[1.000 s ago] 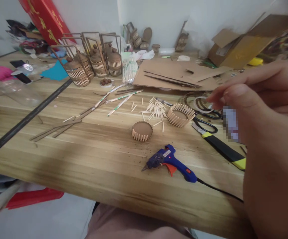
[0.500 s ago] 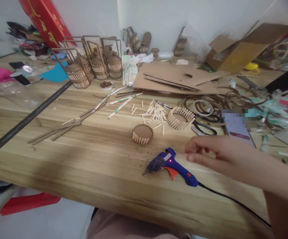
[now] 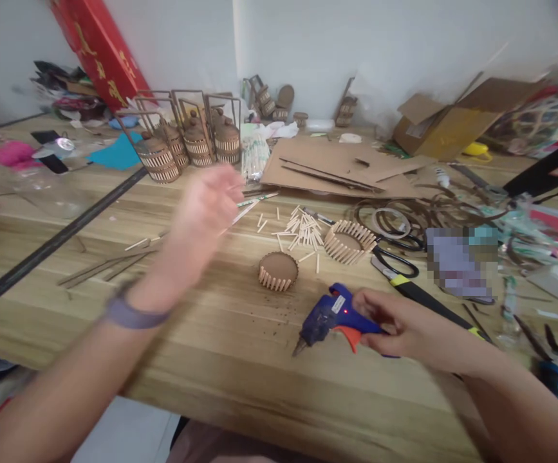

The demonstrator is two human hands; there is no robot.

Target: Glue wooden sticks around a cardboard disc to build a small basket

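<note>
My right hand (image 3: 389, 318) is wrapped round the handle of a blue hot glue gun (image 3: 321, 315) with an orange trigger and a lit red light. Its nozzle points down and left, near the table top. Smeared by motion, my left hand (image 3: 211, 202) is over the table left of the short wooden sticks (image 3: 304, 229), and its fingers cannot be made out. Just beyond the glue gun lies a round brown base (image 3: 279, 265) with sticks standing along its near edge. A second round base (image 3: 349, 241) has sticks around its rim.
Scissors (image 3: 397, 262) and a yellow-and-black tool handle (image 3: 433, 302) lie beyond my right hand. Pliers (image 3: 551, 360) rest at the right. Several lidded miniature baskets (image 3: 196, 141) stand at the back left, beside flat cardboard (image 3: 307, 151). A black bar (image 3: 61, 238) crosses the left side.
My right hand has come down and taken hold of the glue gun, which has shifted slightly right. My left hand has entered from the lower left, reaching over the table.
</note>
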